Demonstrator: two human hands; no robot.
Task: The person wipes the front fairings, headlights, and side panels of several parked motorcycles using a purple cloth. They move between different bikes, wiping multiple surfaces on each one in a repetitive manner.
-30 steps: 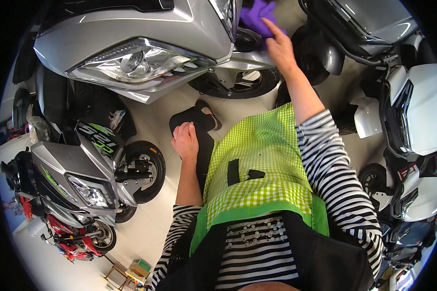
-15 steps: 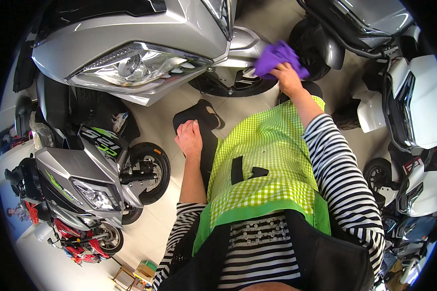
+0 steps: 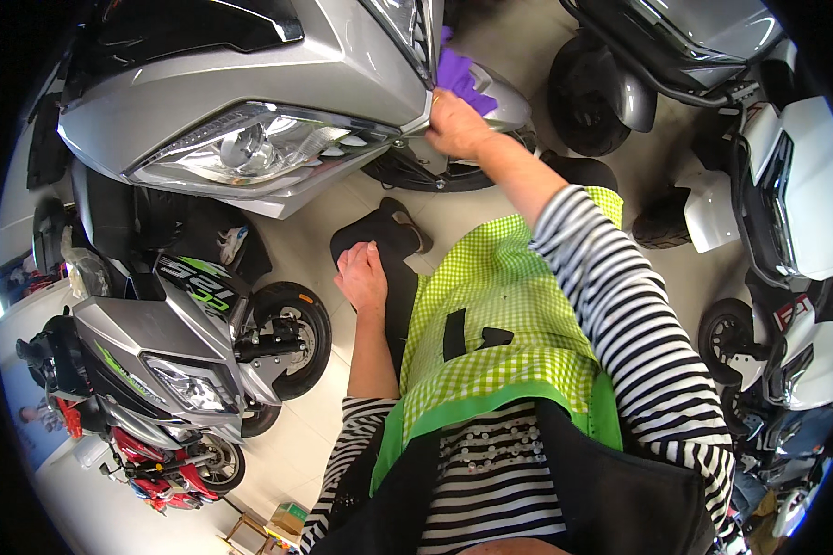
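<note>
Looking across from the left, the small grey scooter [image 3: 171, 370] parked on the floor has nothing to do with this, so I'm ignoring it. Next over is my left hand [image 3: 363, 276], hanging loose and half open with nothing in it, just above my dark shoe [image 3: 384, 231] and well apart from the bodywork. I'd honestly put it to use: resting it on the big silver scooter [image 3: 250, 83] would steady me while I lean in.

The headlight [image 3: 241, 153] sits on the near lower edge of that front panel, and the wiping is happening at the panel's right edge, where it tapers toward the front wheel [image 3: 444, 171]. My right hand [image 3: 455, 125] is closed around the purple cloth [image 3: 463, 76], which is bunched up and pressed against that right edge, just above the mudguard.

My take on doing this bit well: flatten the cloth out instead of keeping it wadded, so more fabric meets the paint, and follow the seam along the edge in one direction. Light pressure should do, I reckon, since grit under a wad could scratch glossy plastic. I can't tell from here how clean the underside lip is.
</note>
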